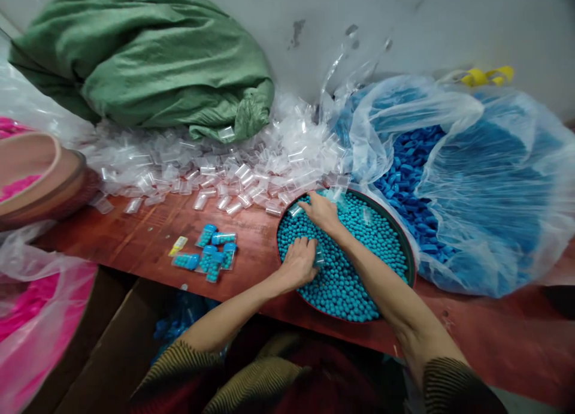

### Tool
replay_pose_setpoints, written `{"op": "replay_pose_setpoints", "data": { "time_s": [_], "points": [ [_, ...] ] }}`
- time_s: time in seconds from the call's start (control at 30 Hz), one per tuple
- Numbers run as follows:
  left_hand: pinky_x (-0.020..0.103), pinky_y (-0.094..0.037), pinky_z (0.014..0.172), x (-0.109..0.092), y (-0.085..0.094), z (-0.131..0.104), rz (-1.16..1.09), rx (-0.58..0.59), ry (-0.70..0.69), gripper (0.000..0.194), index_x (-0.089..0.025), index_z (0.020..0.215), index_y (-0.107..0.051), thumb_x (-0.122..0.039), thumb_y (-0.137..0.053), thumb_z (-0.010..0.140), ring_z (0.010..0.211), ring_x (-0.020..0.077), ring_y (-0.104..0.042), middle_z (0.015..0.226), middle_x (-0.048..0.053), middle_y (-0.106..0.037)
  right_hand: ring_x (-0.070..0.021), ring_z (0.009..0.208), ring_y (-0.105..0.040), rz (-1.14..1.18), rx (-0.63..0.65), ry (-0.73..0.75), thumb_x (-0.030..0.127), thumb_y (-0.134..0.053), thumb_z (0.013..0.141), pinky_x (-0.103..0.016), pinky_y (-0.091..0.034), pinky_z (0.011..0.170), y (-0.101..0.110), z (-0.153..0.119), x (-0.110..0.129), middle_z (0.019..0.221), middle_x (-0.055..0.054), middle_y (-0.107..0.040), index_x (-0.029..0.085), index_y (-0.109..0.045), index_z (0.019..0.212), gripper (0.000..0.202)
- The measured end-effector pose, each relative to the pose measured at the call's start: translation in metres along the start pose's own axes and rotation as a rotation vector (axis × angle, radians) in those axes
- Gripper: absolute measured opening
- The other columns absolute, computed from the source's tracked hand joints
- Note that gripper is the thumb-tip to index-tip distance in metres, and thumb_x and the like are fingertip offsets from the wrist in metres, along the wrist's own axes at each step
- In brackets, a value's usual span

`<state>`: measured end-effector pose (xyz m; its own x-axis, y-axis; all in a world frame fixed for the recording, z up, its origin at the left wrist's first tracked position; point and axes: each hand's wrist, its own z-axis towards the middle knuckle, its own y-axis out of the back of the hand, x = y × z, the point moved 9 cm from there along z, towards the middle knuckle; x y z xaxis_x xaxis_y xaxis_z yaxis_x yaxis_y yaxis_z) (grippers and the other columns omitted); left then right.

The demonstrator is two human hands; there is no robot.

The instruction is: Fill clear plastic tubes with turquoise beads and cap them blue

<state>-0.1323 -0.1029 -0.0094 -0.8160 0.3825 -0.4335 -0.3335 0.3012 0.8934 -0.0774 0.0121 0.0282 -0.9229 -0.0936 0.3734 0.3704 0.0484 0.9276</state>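
Observation:
A round basin (406, 240) full of small turquoise balls (345, 282) stands on the red table. Low over the balls, my left hand (296, 264) curls its fingers round a small clear plastic bottle (319, 257), partly hidden by the hand. Farther back in the basin, my right hand (322, 213) has its fingers closed at another clear bottle (295, 209), which shows by the fingertips. Left of the basin lies a small group of clear bottles filled with turquoise balls and topped with blue caps (208, 233).
Behind the basin spreads a heap of empty clear bottles (242, 174) under a green sack (179, 60). A translucent bag (489, 186) of blue caps (404, 174) touches the right. At left are a pink basin (58, 156) and a bag of pink pieces (36, 306).

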Motion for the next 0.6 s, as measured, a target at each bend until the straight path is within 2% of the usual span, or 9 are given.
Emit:
{"op": "replay_pose_setpoints", "data": {
  "time_s": [0.13, 0.2, 0.27, 0.37, 0.43, 0.5, 0.6],
  "points": [
    [0.048, -0.041, 0.096, 0.005, 0.008, -0.008, 0.011, -0.117, -0.020, 0.042, -0.014, 0.110, -0.045, -0.021, -0.059, 0.071, 0.120, 0.0336, -0.041, 0.127, 0.017, -0.044, -0.0235, 0.100, -0.060, 0.008, 0.005, 0.066, 0.030, -0.054, 0.086, -0.031, -0.045, 0.079, -0.028, 0.016, 0.009, 0.113, -0.014, -0.062, 0.014, -0.051, 0.115, 0.034],
    [0.052, -0.035, 0.103, 0.013, 0.018, -0.007, 0.002, -0.203, -0.010, 0.042, -0.014, 0.109, -0.044, -0.019, -0.059, 0.071, 0.133, 0.0372, -0.028, 0.138, 0.020, -0.033, -0.0203, 0.097, -0.060, 0.101, 0.041, 0.113, 0.024, -0.054, 0.084, -0.029, -0.044, 0.080, -0.036, 0.015, 0.003, 0.106, -0.011, -0.064, 0.013, -0.048, 0.119, 0.037],
    [0.054, -0.029, 0.107, 0.021, 0.023, -0.003, -0.001, -0.229, -0.006, 0.043, -0.013, 0.108, -0.044, -0.017, -0.060, 0.069, 0.138, 0.0396, -0.016, 0.145, 0.021, -0.024, -0.0178, 0.095, -0.061, 0.160, 0.084, 0.125, 0.020, -0.054, 0.084, -0.027, -0.044, 0.082, -0.038, 0.012, -0.007, 0.100, -0.008, -0.066, 0.012, -0.048, 0.121, 0.038],
    [0.054, -0.027, 0.108, 0.025, 0.020, 0.005, 0.015, -0.159, -0.017, 0.043, -0.012, 0.106, -0.045, -0.015, -0.061, 0.066, 0.139, 0.0402, -0.016, 0.146, 0.023, -0.026, -0.0180, 0.098, -0.060, 0.162, 0.091, 0.110, 0.026, -0.048, 0.089, -0.029, -0.043, 0.085, -0.032, 0.010, -0.016, 0.104, -0.009, -0.066, 0.014, -0.054, 0.114, 0.029],
    [0.054, -0.028, 0.108, 0.026, 0.018, 0.006, 0.030, -0.140, -0.006, 0.043, -0.012, 0.106, -0.045, -0.015, -0.060, 0.066, 0.138, 0.0398, -0.019, 0.145, 0.023, -0.028, -0.0215, 0.099, -0.060, 0.115, 0.094, 0.081, 0.037, -0.047, 0.090, -0.032, -0.044, 0.084, -0.030, 0.009, -0.015, 0.106, -0.012, -0.065, 0.014, -0.056, 0.111, 0.033],
    [0.055, -0.028, 0.107, 0.029, 0.019, 0.004, 0.038, -0.169, 0.022, 0.042, -0.013, 0.106, -0.045, -0.016, -0.060, 0.067, 0.139, 0.0394, -0.018, 0.146, 0.023, -0.027, -0.0240, 0.097, -0.060, 0.018, 0.110, 0.086, 0.046, -0.050, 0.086, -0.033, -0.045, 0.079, -0.033, 0.008, -0.008, 0.107, -0.014, -0.063, 0.015, -0.056, 0.110, 0.040],
    [0.056, -0.028, 0.107, 0.032, 0.020, 0.004, 0.038, -0.190, 0.033, 0.044, -0.013, 0.107, -0.045, -0.016, -0.061, 0.066, 0.139, 0.0398, -0.016, 0.148, 0.022, -0.024, -0.0220, 0.092, -0.060, -0.080, 0.149, 0.183, 0.043, -0.054, 0.084, -0.029, -0.044, 0.075, -0.043, 0.003, 0.007, 0.105, -0.013, -0.061, 0.015, -0.058, 0.105, 0.035]
  ]
}}
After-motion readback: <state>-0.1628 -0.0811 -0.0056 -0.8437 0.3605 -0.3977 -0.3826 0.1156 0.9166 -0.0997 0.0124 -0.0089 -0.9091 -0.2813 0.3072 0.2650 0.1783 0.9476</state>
